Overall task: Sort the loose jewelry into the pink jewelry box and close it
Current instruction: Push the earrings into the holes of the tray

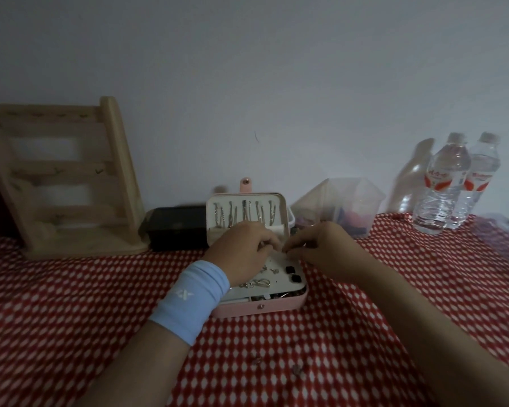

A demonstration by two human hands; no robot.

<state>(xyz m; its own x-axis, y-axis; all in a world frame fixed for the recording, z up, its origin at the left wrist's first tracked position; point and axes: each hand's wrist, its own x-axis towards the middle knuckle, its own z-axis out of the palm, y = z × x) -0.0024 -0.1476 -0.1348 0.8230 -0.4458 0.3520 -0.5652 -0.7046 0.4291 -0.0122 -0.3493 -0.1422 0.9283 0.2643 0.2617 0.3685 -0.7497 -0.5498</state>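
Fingers (pixel 266 237) of left hand (pixel 243 249) and right hand (pixel 321 246) curl tip-to-tip; what they pinch is hidden. Loose jewelry (pixel 296 369) lies at six o'clock from them.

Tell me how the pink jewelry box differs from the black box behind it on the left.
The pink jewelry box is open, its lid standing upright; the black box looks closed. The pink jewelry box lies nearer the person, under the left hand and the right hand; the black box sits further back beside the wooden rack, untouched. Both rest on the red-and-white cloth.
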